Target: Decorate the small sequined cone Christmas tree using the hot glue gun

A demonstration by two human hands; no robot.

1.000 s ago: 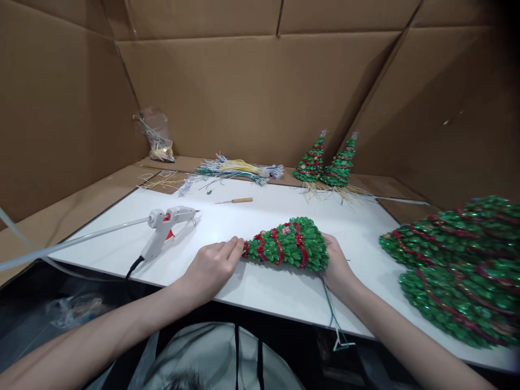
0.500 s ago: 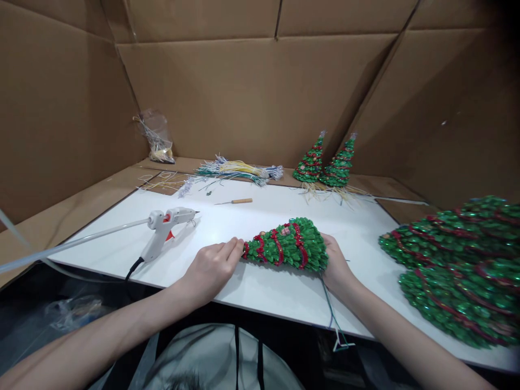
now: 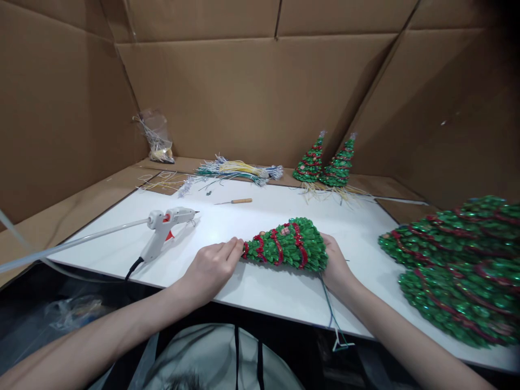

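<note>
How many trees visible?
At least 5: one held tree, left hand at its tip, right hand at its base; two upright trees at back; two cropped trees at right, where more may be hidden.

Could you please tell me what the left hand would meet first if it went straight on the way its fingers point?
The left hand would first meet the narrow end of the held green tree, right at its fingertips; the exact contact there is hidden, so depth is hard to judge.
</note>
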